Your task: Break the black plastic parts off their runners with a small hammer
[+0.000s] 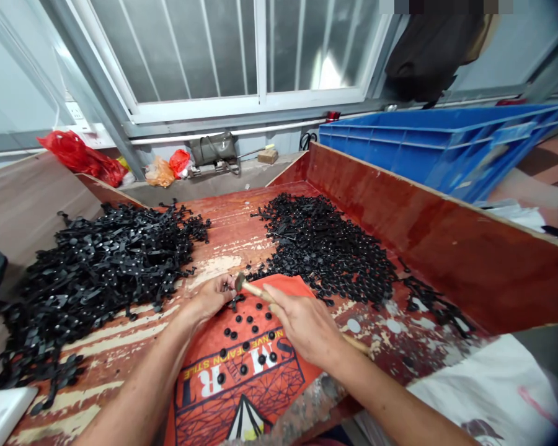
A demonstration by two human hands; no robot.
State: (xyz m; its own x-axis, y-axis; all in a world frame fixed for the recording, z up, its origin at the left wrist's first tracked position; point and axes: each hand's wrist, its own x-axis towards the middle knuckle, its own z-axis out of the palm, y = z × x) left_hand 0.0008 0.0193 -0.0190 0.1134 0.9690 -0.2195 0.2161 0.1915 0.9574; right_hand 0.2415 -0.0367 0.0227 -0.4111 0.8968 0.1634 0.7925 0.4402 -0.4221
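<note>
My right hand is wrapped round the wooden handle of a small hammer. The hammer's head is right beside the fingertips of my left hand, which are pinched together. What those fingers hold is mostly hidden; a small black part shows just under them. Beneath both hands lies an orange printed cloth, with several round black buttons or caps scattered over it.
A heap of black strap-like parts spreads on the left of the worn red table. Another heap of small black pieces lies to the right, inside a wooden side board. Beyond it stands a blue crate. White cloth lies front right.
</note>
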